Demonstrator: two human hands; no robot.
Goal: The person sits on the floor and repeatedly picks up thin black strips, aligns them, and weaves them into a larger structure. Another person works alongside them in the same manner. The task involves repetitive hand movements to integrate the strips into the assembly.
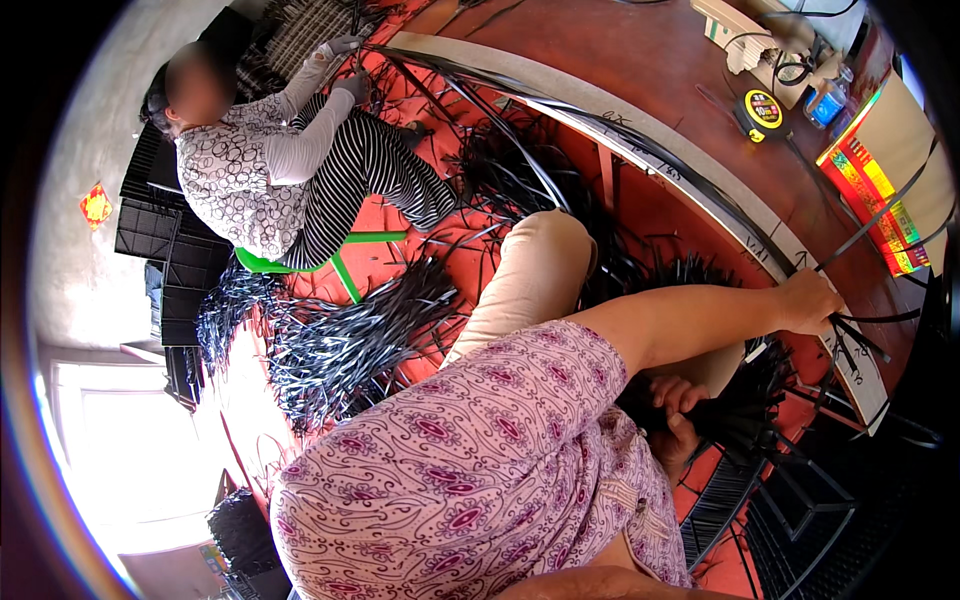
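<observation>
My left arm, in a pink patterned sleeve, stretches across to the table's edge. There my left hand is closed around black plastic strips, which run along the edge; short ends stick out past the fingers. Lower down, close to my lap, the curled fingers of my right hand grip a dark bundle of black strips, partly lost in shadow. A pale board with handwritten marks lies along the table edge beneath my left hand.
A gloved co-worker sits on a green stool, handling the strips' far end. Heaps of black strips cover the red floor. On the brown table are a tape measure, a bottle and a colourful carton.
</observation>
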